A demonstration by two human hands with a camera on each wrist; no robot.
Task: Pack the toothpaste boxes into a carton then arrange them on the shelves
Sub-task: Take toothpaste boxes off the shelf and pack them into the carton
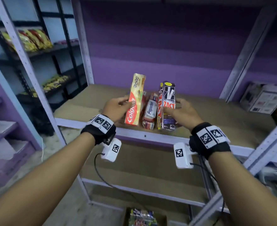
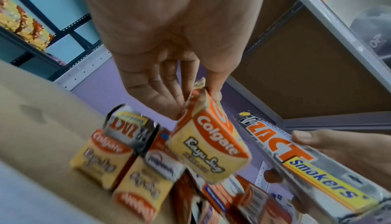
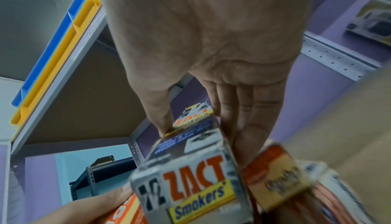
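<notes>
My left hand (image 1: 118, 106) grips a yellow and red Colgate box (image 1: 135, 100), tilted up over the brown shelf board (image 1: 88, 101). The same Colgate box (image 2: 209, 145) shows pinched between thumb and fingers in the left wrist view. My right hand (image 1: 178, 111) holds a dark silver Zact box (image 1: 168, 106); its end face (image 3: 190, 189) fills the right wrist view. Between both hands several more toothpaste boxes (image 1: 150, 111) lie stacked on the shelf. At the bottom edge, an open carton (image 1: 142, 217) on the floor holds more boxes.
The metal rack has grey uprights (image 1: 84, 41) and a purple back wall. A white printed box (image 1: 263, 98) sits at the shelf's far right. Snack packets (image 1: 31, 39) fill a black rack to the left. Lower shelf boards (image 1: 142, 162) lie beneath.
</notes>
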